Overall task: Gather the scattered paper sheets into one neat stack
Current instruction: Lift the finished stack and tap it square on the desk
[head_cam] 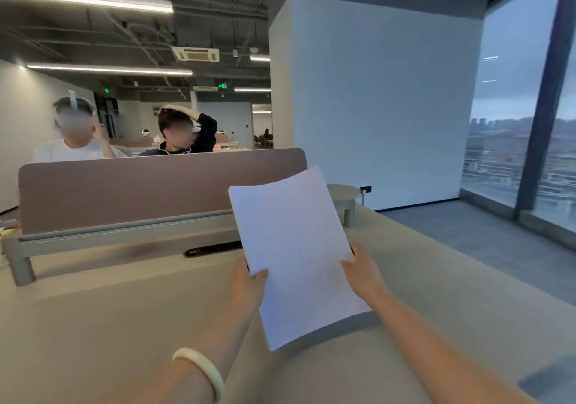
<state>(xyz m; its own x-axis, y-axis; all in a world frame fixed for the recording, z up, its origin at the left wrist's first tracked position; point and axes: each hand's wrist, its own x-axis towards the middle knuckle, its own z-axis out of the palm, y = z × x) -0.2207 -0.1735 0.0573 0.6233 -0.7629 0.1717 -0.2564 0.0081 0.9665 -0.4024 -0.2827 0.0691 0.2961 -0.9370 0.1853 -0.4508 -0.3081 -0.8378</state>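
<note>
White paper sheets (297, 254), pinched by left hand (249, 285) and right hand (363, 274); I fear loose sheets fanning or slipping onto the beige table (93, 325).

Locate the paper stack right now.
Head view, centre-right: the paper stack is held up above the table, left hand and right hand gripping its side edges.
</note>
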